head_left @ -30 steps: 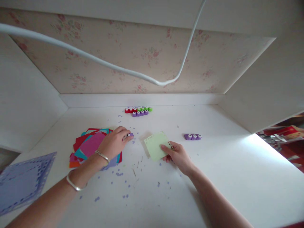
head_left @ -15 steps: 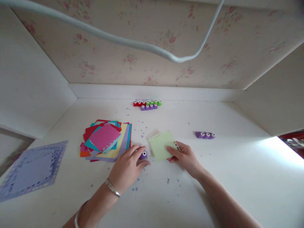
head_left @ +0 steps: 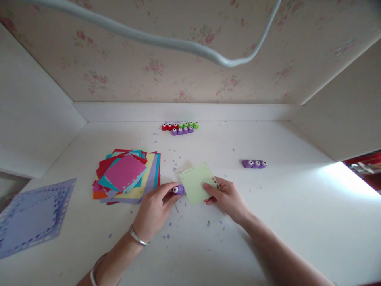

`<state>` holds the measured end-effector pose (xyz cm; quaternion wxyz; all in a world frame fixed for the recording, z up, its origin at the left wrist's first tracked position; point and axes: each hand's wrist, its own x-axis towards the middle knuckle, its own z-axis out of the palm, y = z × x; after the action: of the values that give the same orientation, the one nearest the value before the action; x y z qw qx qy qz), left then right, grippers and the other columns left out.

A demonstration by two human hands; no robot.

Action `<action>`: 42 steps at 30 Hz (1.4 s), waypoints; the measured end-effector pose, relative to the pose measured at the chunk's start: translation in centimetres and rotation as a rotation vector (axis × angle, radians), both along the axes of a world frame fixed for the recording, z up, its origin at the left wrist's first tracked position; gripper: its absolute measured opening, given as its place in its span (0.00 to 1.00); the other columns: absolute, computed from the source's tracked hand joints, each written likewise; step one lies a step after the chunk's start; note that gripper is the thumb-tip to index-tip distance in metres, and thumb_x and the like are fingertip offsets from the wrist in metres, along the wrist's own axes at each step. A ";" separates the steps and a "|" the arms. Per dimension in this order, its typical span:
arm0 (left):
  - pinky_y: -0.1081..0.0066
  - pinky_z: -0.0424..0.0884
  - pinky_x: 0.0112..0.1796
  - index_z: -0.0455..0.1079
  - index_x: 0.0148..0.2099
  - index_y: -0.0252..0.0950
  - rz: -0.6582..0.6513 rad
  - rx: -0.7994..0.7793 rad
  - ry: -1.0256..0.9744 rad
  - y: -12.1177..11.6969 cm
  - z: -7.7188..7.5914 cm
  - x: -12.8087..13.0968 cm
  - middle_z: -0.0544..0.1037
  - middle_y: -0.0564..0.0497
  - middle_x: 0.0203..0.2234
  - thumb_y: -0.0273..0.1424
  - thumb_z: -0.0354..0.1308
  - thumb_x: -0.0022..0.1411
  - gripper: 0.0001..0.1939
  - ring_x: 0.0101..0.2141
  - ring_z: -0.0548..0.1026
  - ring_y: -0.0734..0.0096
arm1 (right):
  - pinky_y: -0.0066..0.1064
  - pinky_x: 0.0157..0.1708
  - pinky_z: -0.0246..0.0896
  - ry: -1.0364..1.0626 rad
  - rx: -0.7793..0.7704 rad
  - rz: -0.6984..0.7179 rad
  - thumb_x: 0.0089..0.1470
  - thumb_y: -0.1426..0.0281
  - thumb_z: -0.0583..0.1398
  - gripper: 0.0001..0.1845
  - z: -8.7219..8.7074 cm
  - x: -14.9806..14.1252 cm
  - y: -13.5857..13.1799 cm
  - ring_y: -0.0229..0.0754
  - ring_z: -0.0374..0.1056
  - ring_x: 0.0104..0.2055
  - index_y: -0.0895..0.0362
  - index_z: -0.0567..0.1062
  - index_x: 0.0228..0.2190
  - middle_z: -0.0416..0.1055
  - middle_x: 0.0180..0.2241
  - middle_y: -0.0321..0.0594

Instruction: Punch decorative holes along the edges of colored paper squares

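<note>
My left hand [head_left: 156, 206] is closed around a small purple craft punch [head_left: 179, 190], which lies tilted on its side with its white-ringed button facing left. The punch's right end meets the left edge of a light green sheet of paper [head_left: 195, 184]; whether the edge sits in its slot I cannot tell. Between thumb and fingers, my right hand [head_left: 226, 196] pinches the right side of this sheet. Small punched holes run along the sheet's top edge and its right edge, near my right thumb.
To the left lies a stack of coloured paper [head_left: 125, 174], with punched lilac sheets [head_left: 32, 216] beyond it. Several red, green and purple punches [head_left: 180, 129] stand at the back. Three purple punches [head_left: 254, 164] sit at right. Paper bits [head_left: 166, 236] dot the white table. A white cable [head_left: 178, 45] hangs overhead.
My left hand has gripped the purple punch and turned it from upright onto its side, against the green sheet's left edge. My right hand still holds the sheet. The view has shifted slightly.
</note>
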<state>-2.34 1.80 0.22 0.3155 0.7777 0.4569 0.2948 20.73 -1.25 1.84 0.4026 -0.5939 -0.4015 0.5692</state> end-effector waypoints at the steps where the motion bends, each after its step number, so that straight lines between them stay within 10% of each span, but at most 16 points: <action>1: 0.69 0.77 0.40 0.68 0.50 0.42 0.003 -0.008 0.002 0.0 -0.1 0.0 0.79 0.51 0.40 0.33 0.58 0.62 0.13 0.37 0.79 0.68 | 0.29 0.27 0.69 0.003 0.002 -0.002 0.52 0.57 0.61 0.16 0.0 0.0 0.0 0.37 0.71 0.27 0.58 0.75 0.33 0.76 0.30 0.40; 28: 0.64 0.74 0.46 0.69 0.50 0.40 0.007 0.196 0.116 0.0 0.1 0.6 0.76 0.48 0.43 0.33 0.58 0.62 0.13 0.42 0.76 0.64 | 0.31 0.26 0.67 -0.215 0.061 0.187 0.56 0.59 0.57 0.14 -0.4 0.2 -0.6 0.41 0.73 0.26 0.56 0.75 0.36 0.75 0.27 0.40; 35: 0.64 0.74 0.46 0.68 0.52 0.40 0.009 0.153 0.146 -0.1 0.5 0.2 0.74 0.47 0.46 0.35 0.58 0.62 0.16 0.43 0.75 0.64 | 0.42 0.48 0.64 -0.844 0.533 0.051 0.57 0.62 0.57 0.23 0.6 0.4 -0.9 0.49 0.66 0.49 0.55 0.68 0.53 0.70 0.50 0.48; 42: 0.63 0.73 0.46 0.70 0.50 0.38 0.000 0.233 0.189 -0.1 0.2 -0.3 0.76 0.47 0.44 0.34 0.58 0.62 0.14 0.43 0.75 0.64 | 0.51 0.60 0.47 -1.011 0.705 0.378 0.60 0.66 0.55 0.16 -0.4 0.8 -0.7 0.49 0.58 0.59 0.50 0.73 0.49 0.66 0.56 0.40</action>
<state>-2.63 1.68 0.43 0.1787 0.8332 0.4474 0.2714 21.55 -1.98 1.41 0.2276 -0.5400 -0.8022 0.1140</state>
